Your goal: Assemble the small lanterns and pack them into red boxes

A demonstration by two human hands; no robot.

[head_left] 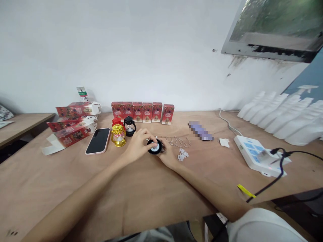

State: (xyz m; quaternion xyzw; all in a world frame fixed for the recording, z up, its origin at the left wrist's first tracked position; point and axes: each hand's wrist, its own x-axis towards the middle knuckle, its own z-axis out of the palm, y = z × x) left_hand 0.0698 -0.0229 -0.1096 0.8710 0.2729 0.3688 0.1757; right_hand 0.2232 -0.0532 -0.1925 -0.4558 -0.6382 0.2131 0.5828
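A small black lantern (149,151) lies in my right hand (168,155), its round base turned up towards me and a pale disc showing in the middle. The fingers of my right hand wrap round its side. My left hand (138,144) reaches over from the left, thumb and fingertips pinched together at the pale disc; whatever they pinch is too small to make out. Left of my hands stand a gold lantern (118,135), a red lantern (116,121) and another black lantern (129,126). Small white pieces (182,155) and thin metal wires (178,141) lie just right of my right hand.
Several red boxes (137,112) stand along the wall, with opened red cartons (75,132) at left. A phone (98,141) lies by the gold lantern. At right are a purple pixelated item (201,131), a white power strip (252,153) with black cables and white bottles (282,112).
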